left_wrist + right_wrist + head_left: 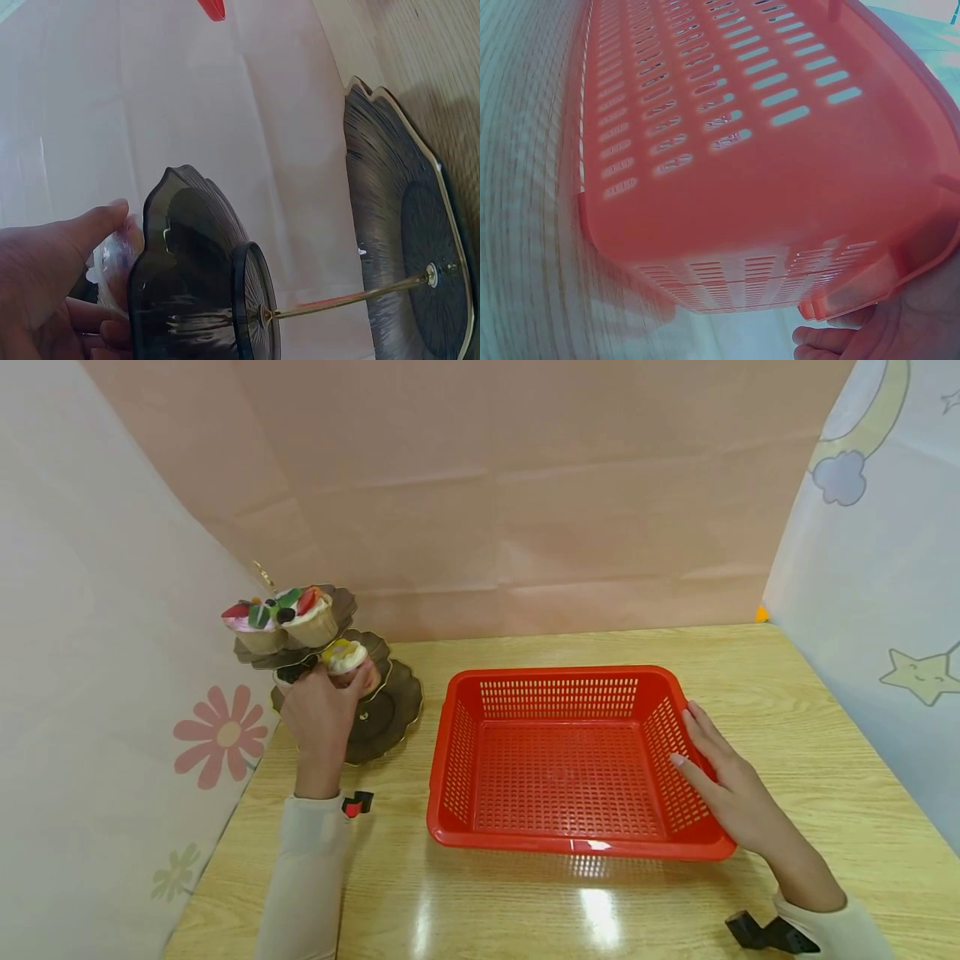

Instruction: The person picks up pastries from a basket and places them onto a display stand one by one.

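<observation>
My left hand reaches into the middle tier of a dark, scalloped cake stand. Thumb and fingers hold a cupcake with white cream and a yellow topping. In the left wrist view, part of that cupcake shows between thumb and fingers, beside the tier's edge. My right hand grips the right rim of a red plastic basket, thumb on the inner side and the other fingers outside. The right wrist view shows its fingertips beneath the rim.
Two fruit-topped cupcakes, one pink-creamed and one white-creamed, sit on the top tier above my left hand. A dark-topped item is partly hidden behind that hand. Wooden table lies under everything; a flowered wall panel borders the left.
</observation>
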`<state>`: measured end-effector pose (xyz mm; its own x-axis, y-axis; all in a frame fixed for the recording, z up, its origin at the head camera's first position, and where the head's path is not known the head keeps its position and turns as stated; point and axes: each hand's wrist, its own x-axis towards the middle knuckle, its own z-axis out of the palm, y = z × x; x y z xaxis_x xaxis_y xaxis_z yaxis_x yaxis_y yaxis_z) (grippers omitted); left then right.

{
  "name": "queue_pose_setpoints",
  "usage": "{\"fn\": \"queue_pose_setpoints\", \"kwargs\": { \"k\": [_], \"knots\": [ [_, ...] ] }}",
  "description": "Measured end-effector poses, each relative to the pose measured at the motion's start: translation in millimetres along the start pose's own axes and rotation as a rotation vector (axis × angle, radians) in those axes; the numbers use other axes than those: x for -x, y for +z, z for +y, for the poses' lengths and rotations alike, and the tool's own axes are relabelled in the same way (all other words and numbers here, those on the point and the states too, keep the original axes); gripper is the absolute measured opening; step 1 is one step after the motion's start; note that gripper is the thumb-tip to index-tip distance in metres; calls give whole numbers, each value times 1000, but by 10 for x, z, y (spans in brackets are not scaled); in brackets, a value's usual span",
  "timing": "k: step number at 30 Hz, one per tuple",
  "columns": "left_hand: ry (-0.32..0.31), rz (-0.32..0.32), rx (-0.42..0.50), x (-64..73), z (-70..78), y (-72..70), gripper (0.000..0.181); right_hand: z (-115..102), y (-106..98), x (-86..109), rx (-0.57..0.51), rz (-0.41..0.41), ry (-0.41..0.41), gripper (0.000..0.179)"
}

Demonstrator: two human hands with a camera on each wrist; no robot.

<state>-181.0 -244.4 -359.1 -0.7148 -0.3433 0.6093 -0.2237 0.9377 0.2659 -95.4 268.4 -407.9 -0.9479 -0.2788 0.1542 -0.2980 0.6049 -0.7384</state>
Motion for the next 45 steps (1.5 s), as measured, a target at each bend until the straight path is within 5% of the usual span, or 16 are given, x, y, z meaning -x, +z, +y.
{"fn": "queue_pose_setpoints", "kwargs": {
  "k": [23,35,45],
  "knots": [
    [13,-134,94,8,-131,-91,62,-5,21,-72,8,-17,5,67],
    [64,-180,110,44,-107,-251,52,-45,-8,-100,67,-55,34,70],
    [170,-102,3,258,-44,-517,60,-186,-64,-146,142,-144,28,75]
  ]
}}
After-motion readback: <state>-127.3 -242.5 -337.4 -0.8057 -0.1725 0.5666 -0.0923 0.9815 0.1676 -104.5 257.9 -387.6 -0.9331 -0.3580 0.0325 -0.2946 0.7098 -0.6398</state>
